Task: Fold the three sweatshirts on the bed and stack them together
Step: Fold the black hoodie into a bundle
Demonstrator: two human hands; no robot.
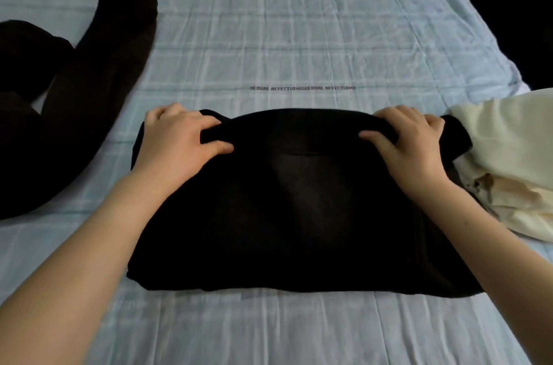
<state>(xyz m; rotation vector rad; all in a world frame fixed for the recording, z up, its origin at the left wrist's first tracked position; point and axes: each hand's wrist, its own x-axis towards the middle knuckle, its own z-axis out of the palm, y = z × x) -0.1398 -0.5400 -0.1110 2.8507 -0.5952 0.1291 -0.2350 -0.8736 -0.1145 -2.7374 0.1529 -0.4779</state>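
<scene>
A black sweatshirt (293, 209) lies folded into a rough rectangle in the middle of the bed, right in front of me. My left hand (179, 137) grips its far left corner, fingers curled over the fabric edge. My right hand (410, 140) grips the far right corner the same way. A dark brown sweatshirt (89, 89) lies spread out and unfolded at the left, one sleeve reaching up the bed. A cream sweatshirt (514, 161) lies crumpled at the right edge, touching the black one.
The bed is covered by a light blue checked sheet (299, 35) with a small line of printed text across its middle. The bed's right edge runs diagonally at the upper right, with dark floor beyond it.
</scene>
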